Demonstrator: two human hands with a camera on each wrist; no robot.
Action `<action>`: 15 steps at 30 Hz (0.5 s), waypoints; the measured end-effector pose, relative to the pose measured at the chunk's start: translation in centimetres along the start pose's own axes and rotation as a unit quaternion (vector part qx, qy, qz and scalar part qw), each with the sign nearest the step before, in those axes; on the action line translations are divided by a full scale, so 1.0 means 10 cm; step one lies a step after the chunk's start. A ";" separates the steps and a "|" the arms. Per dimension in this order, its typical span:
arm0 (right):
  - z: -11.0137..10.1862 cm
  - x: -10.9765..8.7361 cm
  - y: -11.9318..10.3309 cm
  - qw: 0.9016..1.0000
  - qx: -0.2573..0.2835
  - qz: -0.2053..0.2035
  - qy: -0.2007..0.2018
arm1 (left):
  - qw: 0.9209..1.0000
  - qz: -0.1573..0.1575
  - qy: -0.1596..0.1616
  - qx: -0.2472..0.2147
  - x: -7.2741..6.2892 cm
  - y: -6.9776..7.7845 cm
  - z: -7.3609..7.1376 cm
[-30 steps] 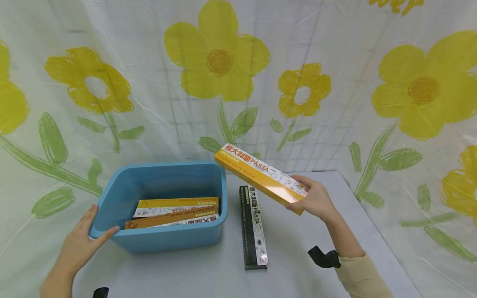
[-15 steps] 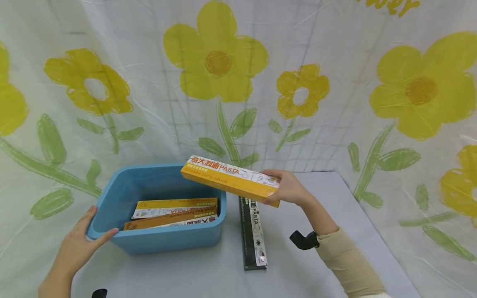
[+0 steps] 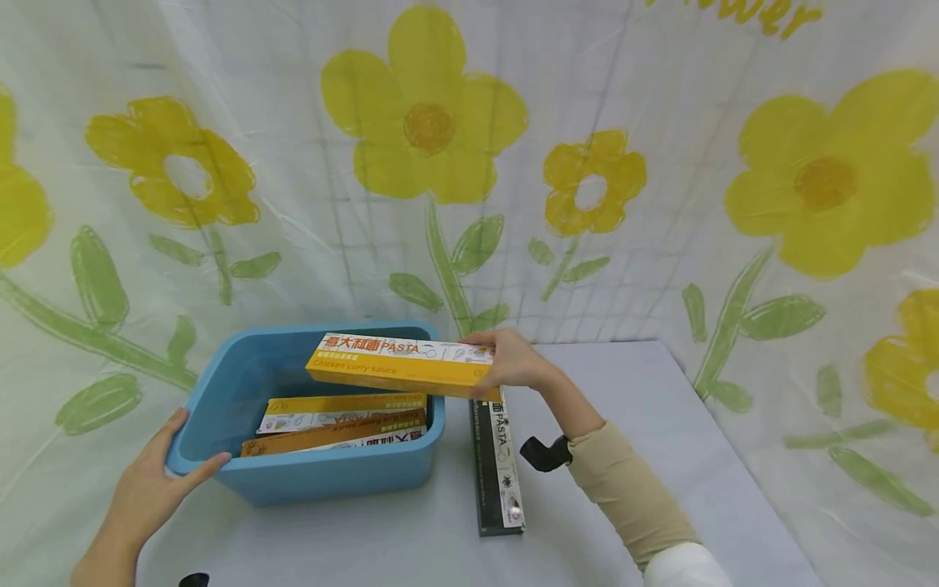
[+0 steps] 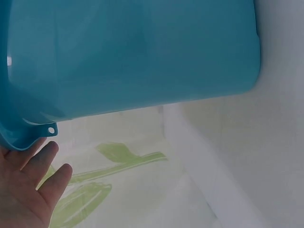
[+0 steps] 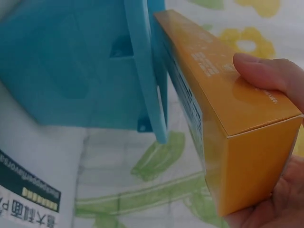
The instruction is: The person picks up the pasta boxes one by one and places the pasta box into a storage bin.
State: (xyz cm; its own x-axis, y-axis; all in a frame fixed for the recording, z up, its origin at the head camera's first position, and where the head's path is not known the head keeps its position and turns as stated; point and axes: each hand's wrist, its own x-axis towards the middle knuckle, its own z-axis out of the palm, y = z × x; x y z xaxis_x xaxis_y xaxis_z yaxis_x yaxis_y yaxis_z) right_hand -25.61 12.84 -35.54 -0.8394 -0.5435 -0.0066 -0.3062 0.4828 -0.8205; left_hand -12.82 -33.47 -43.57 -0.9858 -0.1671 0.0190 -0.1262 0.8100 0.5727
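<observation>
My right hand [image 3: 511, 360] holds a yellow chicken curry sauce pasta box [image 3: 411, 375] by its right end, thumb on the front face and fingers at the back. The box hangs nearly level, its left part over the opening of a blue plastic bin [image 3: 337, 481]. In the right wrist view, the yellow box [image 5: 228, 95] overlaps the bin's rim [image 5: 151, 71]. My left hand [image 3: 150, 481] rests at the bin's front left corner, thumb along the front rim. The left wrist view shows this hand [image 4: 28, 185] with fairly straight, spread fingers, the nearest ones at the rim.
Inside the bin lie several pasta boxes, among them a yellow one [image 3: 345, 403] and a brown crab roe one [image 3: 293, 442]. Right of the bin, a black pasta box [image 3: 499, 473] lies on the white table [image 3: 631, 489]. A flower-printed curtain [image 3: 293, 163] hangs behind.
My right hand has carried the yellow pasta box leftward, from above the black box to over the bin, and levelled it. The left hand has stayed at the bin's corner.
</observation>
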 end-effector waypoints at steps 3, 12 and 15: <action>0.05 0.09 -0.06 1.000 -0.005 -0.007 -0.011 | 1.000 -0.003 0.006 -0.001 -0.01 -0.01 0.01; 0.24 0.36 -0.14 0.999 -0.014 0.002 -0.032 | 0.999 -0.002 0.037 -0.029 -0.03 -0.01 0.06; 0.30 0.43 -0.15 0.999 -0.027 0.002 -0.035 | 0.997 0.010 0.056 -0.046 -0.04 -0.02 0.10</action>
State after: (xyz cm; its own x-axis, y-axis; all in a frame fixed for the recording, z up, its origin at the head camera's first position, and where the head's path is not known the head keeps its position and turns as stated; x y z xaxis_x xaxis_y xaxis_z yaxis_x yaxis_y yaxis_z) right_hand -27.42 7.74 -36.09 -0.8072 -0.5880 -0.0516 -0.3282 0.5198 -0.7887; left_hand -12.55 -33.01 -44.47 -0.9686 -0.2176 0.1200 -0.0911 0.7602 0.6433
